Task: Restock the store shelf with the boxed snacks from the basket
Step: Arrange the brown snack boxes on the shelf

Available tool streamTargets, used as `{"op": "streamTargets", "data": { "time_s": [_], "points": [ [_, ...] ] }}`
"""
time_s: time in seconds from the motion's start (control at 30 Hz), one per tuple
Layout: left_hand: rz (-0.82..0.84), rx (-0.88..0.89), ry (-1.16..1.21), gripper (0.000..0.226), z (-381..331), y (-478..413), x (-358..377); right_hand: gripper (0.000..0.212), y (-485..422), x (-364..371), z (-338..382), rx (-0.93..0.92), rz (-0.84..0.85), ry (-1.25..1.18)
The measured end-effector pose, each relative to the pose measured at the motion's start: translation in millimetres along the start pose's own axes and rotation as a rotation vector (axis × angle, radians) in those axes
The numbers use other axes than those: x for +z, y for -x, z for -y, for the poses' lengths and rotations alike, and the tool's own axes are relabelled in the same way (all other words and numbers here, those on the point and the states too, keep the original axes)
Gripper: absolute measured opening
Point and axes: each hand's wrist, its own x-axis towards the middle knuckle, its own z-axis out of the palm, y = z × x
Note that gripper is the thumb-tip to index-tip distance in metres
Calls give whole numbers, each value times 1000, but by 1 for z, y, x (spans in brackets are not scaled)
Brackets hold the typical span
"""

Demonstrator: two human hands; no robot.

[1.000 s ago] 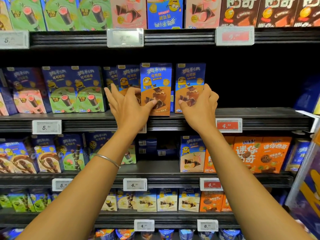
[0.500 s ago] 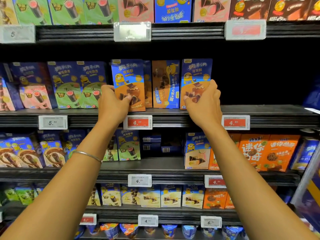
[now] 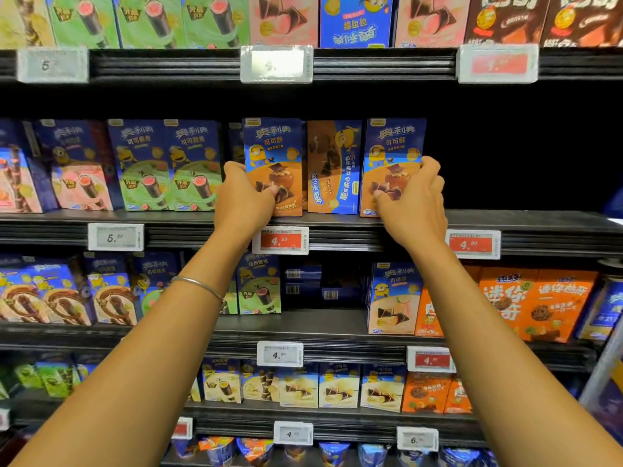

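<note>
Blue left box [image 3: 273, 146] gripped in our left hand [image 3: 247, 201]; right box [image 3: 392, 146] gripped in our right hand [image 3: 415, 204]; middle box [image 3: 333, 166] between them; all upright on shelf [image 3: 526, 225]

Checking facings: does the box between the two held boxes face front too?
No, the middle box shows a brown panel with print running sideways, not its front.

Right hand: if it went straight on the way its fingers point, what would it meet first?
The right hand would first meet the right blue-and-orange box it grips, which stands at the front of the shelf. Pushed on, that box would likely slide into the dark space behind. Nothing shows there, though depth is unclear.
</note>
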Motion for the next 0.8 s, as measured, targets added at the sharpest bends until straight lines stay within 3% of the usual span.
{"op": "streamTargets", "data": {
  "time_s": [0.4,0.5,0.6,0.73,0.8],
  "points": [
    [-12,4,-86,51,-8,1,5,78,-3,3,-1,17,-27,43],
    [-25,55,-106,74,-11,8,6,86,-3,4,-1,17,-20,28],
    [-86,193,-227,101,-18,20,9,95,0,5,-1,-7,-42,6],
    [-192,503,-500,107,-37,26,17,100,2,5,-3,-38,-52,-14],
    [-177,612,-600,100,-47,22,21,101,2,4,-4,-50,-47,-10]
  ]
}}
